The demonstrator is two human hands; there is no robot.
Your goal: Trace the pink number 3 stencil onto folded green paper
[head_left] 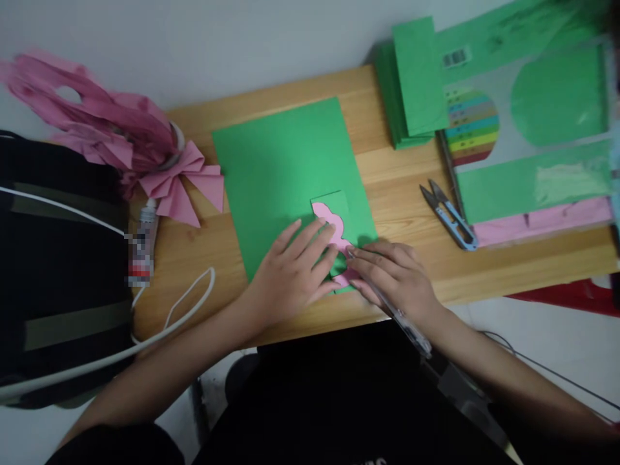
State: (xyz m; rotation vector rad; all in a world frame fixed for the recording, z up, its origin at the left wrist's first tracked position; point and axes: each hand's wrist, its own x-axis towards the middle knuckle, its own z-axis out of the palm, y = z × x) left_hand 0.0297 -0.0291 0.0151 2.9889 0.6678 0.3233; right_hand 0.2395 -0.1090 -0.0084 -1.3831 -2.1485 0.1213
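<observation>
A pink paper cutout [334, 218] with a wavy edge lies on a small green paper piece [347, 204], and this rests on a larger green paper sheet [285, 155]. A dark line runs along the cutout's edge. My left hand [296, 268] lies with fingers spread over the cutout and papers. In my right hand [394, 274] is a clear-barrelled pen [402, 320], its tip end near the cutout's wavy edge. Fingers of both hands partly cover the cutout's lower part.
Blue-handled thread snips [453, 219] lie right of the sheet. Folded green paper [419, 84] stands beside packs of coloured paper [533, 187]. At left are a pink paper bouquet with a bow [181, 177], a tube [144, 242], a white cable [194, 310] and a dark bag [58, 258].
</observation>
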